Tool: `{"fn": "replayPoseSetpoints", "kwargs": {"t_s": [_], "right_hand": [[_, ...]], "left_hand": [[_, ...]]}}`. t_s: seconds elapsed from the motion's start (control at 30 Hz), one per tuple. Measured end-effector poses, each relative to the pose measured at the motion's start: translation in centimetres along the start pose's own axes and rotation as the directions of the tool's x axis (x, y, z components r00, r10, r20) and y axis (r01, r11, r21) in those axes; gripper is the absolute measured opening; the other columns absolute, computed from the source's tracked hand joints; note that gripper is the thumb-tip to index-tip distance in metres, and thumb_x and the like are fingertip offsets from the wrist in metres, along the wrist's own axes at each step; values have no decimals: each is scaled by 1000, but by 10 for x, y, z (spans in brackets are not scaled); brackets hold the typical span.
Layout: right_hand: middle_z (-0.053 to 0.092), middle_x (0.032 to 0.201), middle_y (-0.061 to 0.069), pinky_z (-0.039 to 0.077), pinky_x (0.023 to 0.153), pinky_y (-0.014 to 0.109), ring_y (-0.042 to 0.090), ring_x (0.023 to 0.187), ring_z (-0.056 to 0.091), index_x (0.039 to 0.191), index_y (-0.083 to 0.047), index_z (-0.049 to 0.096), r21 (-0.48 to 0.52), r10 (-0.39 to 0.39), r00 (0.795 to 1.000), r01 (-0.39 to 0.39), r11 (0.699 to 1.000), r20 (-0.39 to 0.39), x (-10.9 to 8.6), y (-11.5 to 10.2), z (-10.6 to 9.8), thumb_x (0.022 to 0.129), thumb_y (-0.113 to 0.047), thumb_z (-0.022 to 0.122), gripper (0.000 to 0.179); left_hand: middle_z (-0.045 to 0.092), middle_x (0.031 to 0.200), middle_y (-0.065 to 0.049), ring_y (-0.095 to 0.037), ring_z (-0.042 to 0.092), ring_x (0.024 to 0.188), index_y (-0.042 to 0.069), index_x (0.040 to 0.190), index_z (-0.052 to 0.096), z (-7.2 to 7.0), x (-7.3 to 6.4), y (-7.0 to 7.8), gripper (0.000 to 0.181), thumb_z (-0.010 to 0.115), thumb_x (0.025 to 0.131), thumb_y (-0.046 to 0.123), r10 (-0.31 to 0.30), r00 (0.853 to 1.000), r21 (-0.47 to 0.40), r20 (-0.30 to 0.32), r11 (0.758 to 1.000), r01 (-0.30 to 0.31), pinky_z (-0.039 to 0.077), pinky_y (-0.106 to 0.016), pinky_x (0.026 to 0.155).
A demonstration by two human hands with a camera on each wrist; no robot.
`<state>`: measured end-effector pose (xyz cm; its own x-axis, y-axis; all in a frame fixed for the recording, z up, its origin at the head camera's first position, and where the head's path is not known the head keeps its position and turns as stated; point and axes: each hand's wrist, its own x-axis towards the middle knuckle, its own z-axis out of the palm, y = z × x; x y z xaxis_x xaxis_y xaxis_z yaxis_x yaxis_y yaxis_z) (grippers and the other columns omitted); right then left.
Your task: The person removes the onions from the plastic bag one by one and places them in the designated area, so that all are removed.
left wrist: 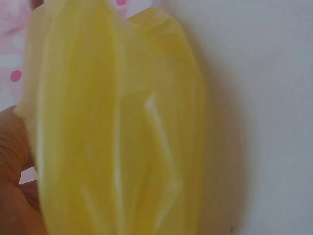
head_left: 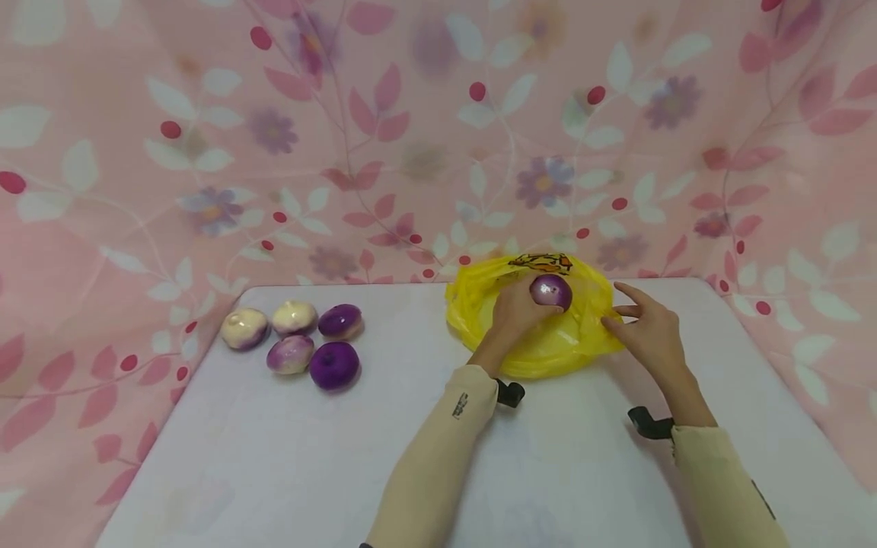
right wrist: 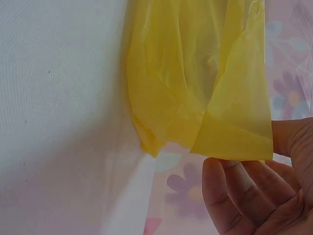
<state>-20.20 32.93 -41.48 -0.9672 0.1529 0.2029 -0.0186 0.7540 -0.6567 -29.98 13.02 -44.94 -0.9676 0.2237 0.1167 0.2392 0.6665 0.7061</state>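
In the head view, a yellow plastic bag (head_left: 548, 365) sits at the back of the white table with its mouth spread upward. My left hand (head_left: 517, 308) reaches into the mouth and grips a glossy round purple vegetable (head_left: 551, 292). At the bag's right side, my right hand (head_left: 647, 335) holds the rim between thumb and fingers. The right wrist view has the bag's edge (right wrist: 239, 142) lying by the fingers (right wrist: 215, 181). Yellow plastic (left wrist: 122, 122) hides most of the left hand's grip in the left wrist view.
Several round vegetables lie grouped at the table's back left: a dark purple one (head_left: 334, 366), a cream one (head_left: 294, 317) and mixed purple-and-cream ones (head_left: 291, 355). A pink floral cloth (head_left: 425, 152) hangs behind the table (head_left: 274, 457).
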Motion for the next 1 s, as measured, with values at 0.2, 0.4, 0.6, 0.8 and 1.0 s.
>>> {"fn": "replayPoseSetpoints", "kwargs": {"t_s": [0.2, 0.4, 0.6, 0.8, 1.0], "right_hand": [[69, 109, 25, 59, 66, 36, 45, 97, 66, 147, -8, 46, -7, -5, 1000, 5, 1000, 2, 5, -4, -4, 90, -20, 72, 64], [68, 111, 25, 59, 70, 41, 45, 100, 65, 147, -7, 45, -4, 15, 1000, -15, 1000, 14, 4, -6, -6, 90, -21, 72, 64], [68, 110, 25, 59, 70, 40, 45, 100, 65, 147, -8, 45, -6, 20, 1000, -19, 1000, 14, 3, -4, -5, 90, -22, 72, 65], [68, 111, 24, 59, 67, 33, 44, 100, 65, 148, -10, 45, 15, 30, 999, -30, 999, 12, 3, -3, -1, 90, -21, 72, 65], [68, 112, 24, 59, 72, 39, 44, 102, 65, 148, -10, 45, 16, 30, 1000, -30, 999, 8, 2, -4, -1, 90, -21, 73, 65]], "left_hand": [[61, 127, 5, -16, 57, 113, 25, 133, 58, -23, -2, -5, 67, 84, 76, 46, 20, 1000, -26, -18, 999, -21, 46, -30, 99], [64, 124, 2, -15, 61, 99, 23, 133, 58, -41, -10, -11, 69, 84, 74, 49, -10, 1000, -65, -21, 998, 8, 52, -29, 87], [64, 125, -2, -17, 62, 98, 18, 136, 57, -57, -18, -14, 76, 83, 74, 53, -38, 999, -34, -22, 999, 38, 52, -32, 88], [64, 126, -2, -20, 61, 104, 20, 137, 57, -76, -25, -17, 76, 82, 73, 54, -53, 998, -36, -27, 998, 52, 52, -36, 89], [66, 120, -4, -17, 64, 90, 20, 135, 57, -92, -32, -24, 75, 82, 73, 53, -24, 998, -49, -60, 999, 21, 53, -34, 81]]}}
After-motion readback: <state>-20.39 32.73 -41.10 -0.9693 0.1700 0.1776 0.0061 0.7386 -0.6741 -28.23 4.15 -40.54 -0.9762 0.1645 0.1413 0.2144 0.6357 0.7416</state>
